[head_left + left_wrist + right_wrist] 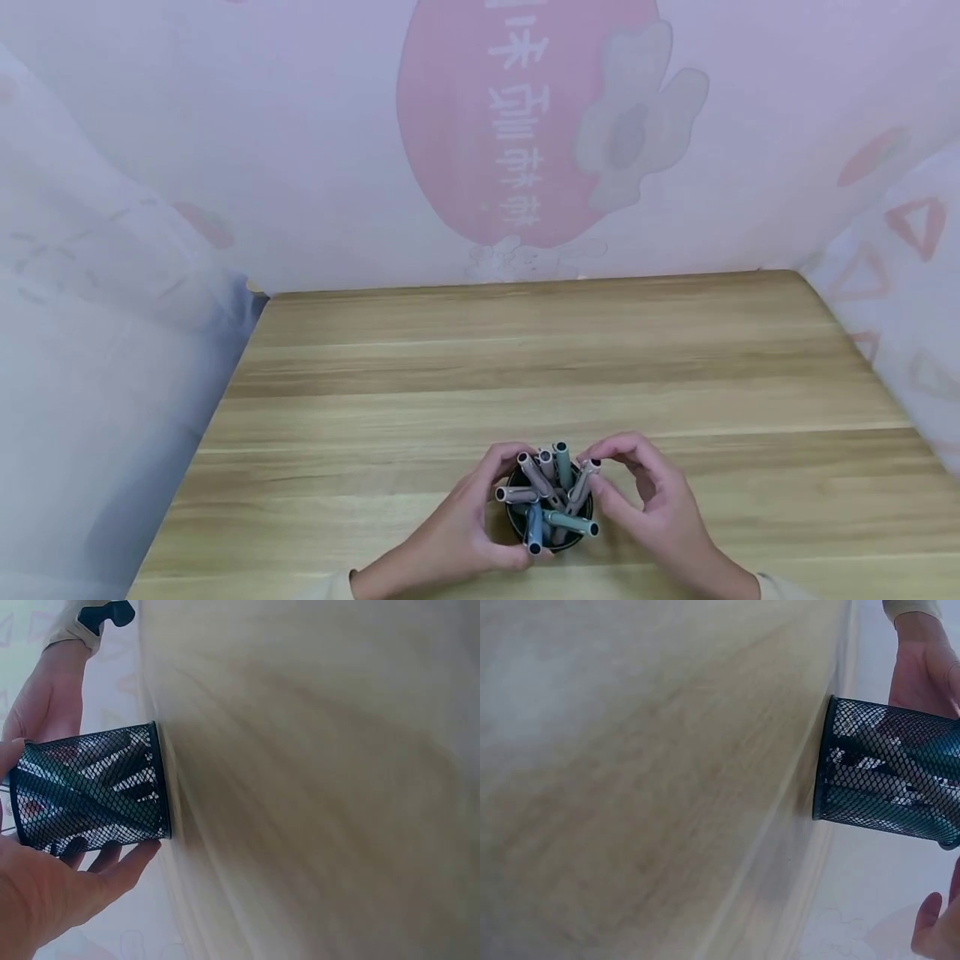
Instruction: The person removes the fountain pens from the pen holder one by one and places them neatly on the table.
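A black mesh pen holder [90, 791] stands upright near the table's front edge, filled with several capped pens in grey, green and blue. My left hand [465, 521] grips the holder from the left, thumb on the near side and fingers curled round the far side. At the right of the rim, my right hand [663, 504] pinches the top of a grey-brown pen [581, 487] between thumb and fingers; its lower end is inside the holder. A green pen [572, 523] and a blue pen [534, 529] lean toward the near side.
The wood-grain table [525, 358] stretches away behind the holder. A pale printed cloth [315, 167] hangs at its far edge, with more cloth along the left and right sides.
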Motion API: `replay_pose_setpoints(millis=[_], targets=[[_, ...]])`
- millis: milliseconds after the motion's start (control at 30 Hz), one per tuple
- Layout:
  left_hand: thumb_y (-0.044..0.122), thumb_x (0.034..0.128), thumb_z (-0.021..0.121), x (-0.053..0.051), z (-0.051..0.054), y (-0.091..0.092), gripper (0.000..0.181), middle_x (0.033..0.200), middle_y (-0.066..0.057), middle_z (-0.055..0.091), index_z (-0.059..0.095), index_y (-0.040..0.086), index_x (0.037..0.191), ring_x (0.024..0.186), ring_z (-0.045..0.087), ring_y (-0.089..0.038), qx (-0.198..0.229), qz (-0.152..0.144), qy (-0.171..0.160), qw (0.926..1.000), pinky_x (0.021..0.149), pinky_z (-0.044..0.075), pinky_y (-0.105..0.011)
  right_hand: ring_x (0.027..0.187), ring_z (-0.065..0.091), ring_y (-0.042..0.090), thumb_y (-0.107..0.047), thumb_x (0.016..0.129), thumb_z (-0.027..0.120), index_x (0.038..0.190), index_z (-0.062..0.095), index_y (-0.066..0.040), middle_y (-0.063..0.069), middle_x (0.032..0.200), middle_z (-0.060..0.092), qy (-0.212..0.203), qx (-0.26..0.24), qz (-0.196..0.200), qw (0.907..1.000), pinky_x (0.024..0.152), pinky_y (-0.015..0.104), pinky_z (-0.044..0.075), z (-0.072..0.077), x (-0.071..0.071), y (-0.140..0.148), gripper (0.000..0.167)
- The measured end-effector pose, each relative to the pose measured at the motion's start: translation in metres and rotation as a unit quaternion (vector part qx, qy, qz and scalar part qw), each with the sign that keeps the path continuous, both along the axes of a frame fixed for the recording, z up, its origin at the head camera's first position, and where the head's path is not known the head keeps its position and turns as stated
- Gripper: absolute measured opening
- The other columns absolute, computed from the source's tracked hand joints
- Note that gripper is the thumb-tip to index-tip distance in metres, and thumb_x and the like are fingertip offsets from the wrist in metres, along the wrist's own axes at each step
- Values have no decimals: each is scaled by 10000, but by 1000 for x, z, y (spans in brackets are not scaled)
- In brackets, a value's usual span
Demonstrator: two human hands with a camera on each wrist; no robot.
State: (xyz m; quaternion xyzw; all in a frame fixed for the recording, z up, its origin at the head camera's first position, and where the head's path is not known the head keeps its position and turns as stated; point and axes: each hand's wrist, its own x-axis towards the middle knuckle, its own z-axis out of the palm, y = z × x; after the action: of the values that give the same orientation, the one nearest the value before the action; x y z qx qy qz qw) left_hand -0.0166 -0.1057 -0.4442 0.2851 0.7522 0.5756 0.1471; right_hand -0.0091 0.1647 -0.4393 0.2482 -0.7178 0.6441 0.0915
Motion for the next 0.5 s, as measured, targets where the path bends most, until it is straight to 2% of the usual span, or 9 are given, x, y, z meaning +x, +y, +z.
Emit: replay_pose_setpoints(millis=[100,233,333,500], targets=[[147,832,953,1,1,-1,944,1477,118,613,396,364,1562,1378,573,-188,12,40,-48,10000,1217,392,-495,1143,680,227,308,870,620,1241,602,99,206,1178,673,473,-513,190,9974,1051,286,532,-2,-2,-2,427],[150,834,949,2,1,0,941,1468,119,619,395,373,1561,1372,576,-183,7,58,-114,9999,1209,401,-500,1105,697,249,343,846,556,1211,524,218,244,1163,649,1094,-1020,335,9882,980,289,572,-2,-6,-4,388],[162,841,951,2,2,-1,942,1471,127,615,389,384,1563,1369,573,-176,-37,62,-185,9998,1197,410,-515,1092,702,251,323,887,545,1181,475,263,249,1164,640,1442,-1210,391,9813,912,289,598,2,-10,-3,309],[170,843,951,2,2,-1,948,1469,137,608,380,397,1565,1364,568,-172,-138,67,-206,9997,1182,423,-522,1031,709,231,272,960,536,1159,444,276,252,1173,638,1762,-1514,471,9715,751,272,622,14,-15,-2,220]])
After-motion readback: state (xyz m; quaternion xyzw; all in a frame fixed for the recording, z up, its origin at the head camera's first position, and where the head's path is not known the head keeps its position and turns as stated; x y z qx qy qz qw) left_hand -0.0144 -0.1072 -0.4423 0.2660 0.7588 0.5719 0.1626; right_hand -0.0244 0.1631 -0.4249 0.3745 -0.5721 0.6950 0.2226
